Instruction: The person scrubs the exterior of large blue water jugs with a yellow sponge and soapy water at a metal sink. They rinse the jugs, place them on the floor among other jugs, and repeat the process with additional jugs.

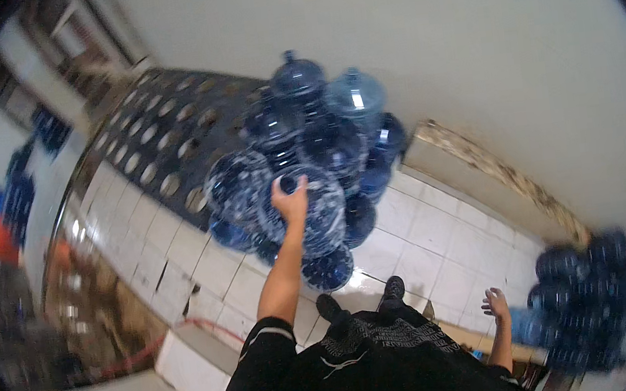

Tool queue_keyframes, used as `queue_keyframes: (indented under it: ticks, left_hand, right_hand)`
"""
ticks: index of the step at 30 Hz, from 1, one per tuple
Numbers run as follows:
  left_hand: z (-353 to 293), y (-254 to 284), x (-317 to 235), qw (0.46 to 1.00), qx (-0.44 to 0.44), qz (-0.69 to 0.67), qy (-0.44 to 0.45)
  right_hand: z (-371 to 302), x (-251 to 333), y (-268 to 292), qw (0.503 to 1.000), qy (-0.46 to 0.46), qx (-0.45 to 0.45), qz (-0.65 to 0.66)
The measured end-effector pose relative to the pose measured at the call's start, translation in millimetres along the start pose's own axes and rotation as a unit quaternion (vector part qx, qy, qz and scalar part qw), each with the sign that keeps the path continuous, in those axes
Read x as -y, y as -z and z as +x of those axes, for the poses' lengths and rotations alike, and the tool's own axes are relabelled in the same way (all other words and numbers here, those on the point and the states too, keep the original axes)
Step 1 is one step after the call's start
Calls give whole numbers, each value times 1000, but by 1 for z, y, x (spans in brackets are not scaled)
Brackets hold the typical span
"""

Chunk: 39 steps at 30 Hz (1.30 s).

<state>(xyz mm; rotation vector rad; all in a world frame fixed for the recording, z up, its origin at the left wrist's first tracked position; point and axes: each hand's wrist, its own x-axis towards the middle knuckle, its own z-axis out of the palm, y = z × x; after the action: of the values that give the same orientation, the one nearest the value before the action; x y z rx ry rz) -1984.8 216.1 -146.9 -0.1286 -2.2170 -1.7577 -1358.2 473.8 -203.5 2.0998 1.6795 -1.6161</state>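
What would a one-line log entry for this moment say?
left hand: gripping neck of top blue water jug | right hand: open, free, near second jug pile | floor: white tile

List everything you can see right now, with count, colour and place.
jugs: a stacked pile, too many to count, blue, centre against the wall
second jug stack: several, blue, blurred, lower right
panel: one, dark with rows of round holes, left of the pile
floor: white tiles
wall: pale, behind the pile
hose: one, red, lower left
shoes: two, black, on the tiles
left hand: gripping the neck of a front jug
right hand: open, beside the second jug stack
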Motion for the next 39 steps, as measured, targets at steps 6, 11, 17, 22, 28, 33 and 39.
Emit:
queue_keyframes:
  ticks: [6, 11, 17, 22, 28, 33, 39]
  left_hand:
    - [-5, 1, 53, 999, 43, 12, 9]
    - [-18, -4, 56, 993, 41, 108, -41]
    - [-9, -7, 73, 986, 41, 155, -35]
    - [-22, -1, 60, 982, 67, 174, -14]
    - [-85, -12, 37, 931, -8, 327, 160]
    - [-203, -67, 0, 925, 12, 331, 188]
    - [-344, -167, -77, 953, 218, 211, 15]
  right_hand:
    - [-81, -51, -29, 999, -44, -31, 8]
    - [-124, -80, -55, 996, -61, -35, 53]
    - [-115, -121, -76, 993, -56, -61, 83]
    - [-128, -121, -73, 986, -78, -81, 124]
    - [-118, -162, -45, 975, -81, -98, 180]
    - [-106, -196, -13, 952, -68, -135, 267]
    - [-97, -228, 29, 927, -84, -211, 299]
